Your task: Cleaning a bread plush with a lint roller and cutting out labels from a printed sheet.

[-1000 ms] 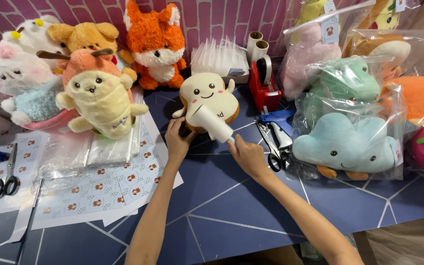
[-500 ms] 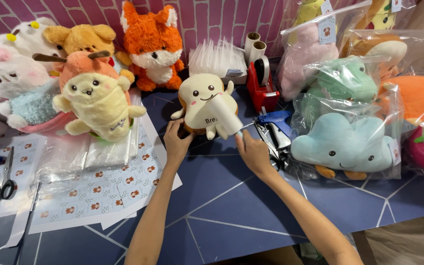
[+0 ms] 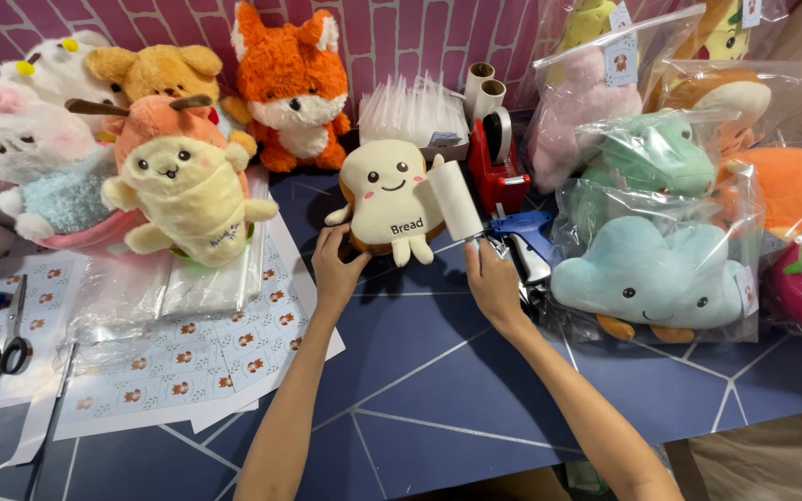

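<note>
Left hand (image 3: 338,267) grips cream toast-shaped plush toy (image 3: 390,199) at its base, upright on dark blue bench (image 3: 420,371) — right hand (image 3: 492,278) pinches white lint roller (image 3: 455,199) against it; pink brick wall behind

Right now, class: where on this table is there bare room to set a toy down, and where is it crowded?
Bare blue tabletop lies near the front edge, between the sticker sheets and the bagged cloud plush, around both forearms. The back row of plush toys and the tape dispenser side are crowded.

Your left hand (image 3: 336,269) reaches forward, fingers curled upward; your right hand (image 3: 492,278) is closed in a grip, forearms outstretched.
</note>
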